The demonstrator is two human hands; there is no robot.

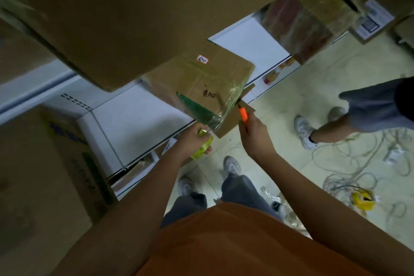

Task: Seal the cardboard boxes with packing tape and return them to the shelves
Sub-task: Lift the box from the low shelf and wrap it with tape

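White shelf (139,116) carries my box (201,83); left hand (192,139) grips tape roll (202,149), right hand (253,132) grips cutter (243,114). Next I'd judge: slice the tape.

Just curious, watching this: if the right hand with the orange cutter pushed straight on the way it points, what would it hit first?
Most likely the stretched strip of clear tape at the near edge of the cardboard box. The right hand aims the orange cutter up at that edge, past a loose cardboard flap. Depth is hard to judge.

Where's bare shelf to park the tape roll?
White shelf is bare left of the taped box, up to the printed carton. More bare shelf lies beyond it, before the wrapped bundle. The floor right is crowded with cables.
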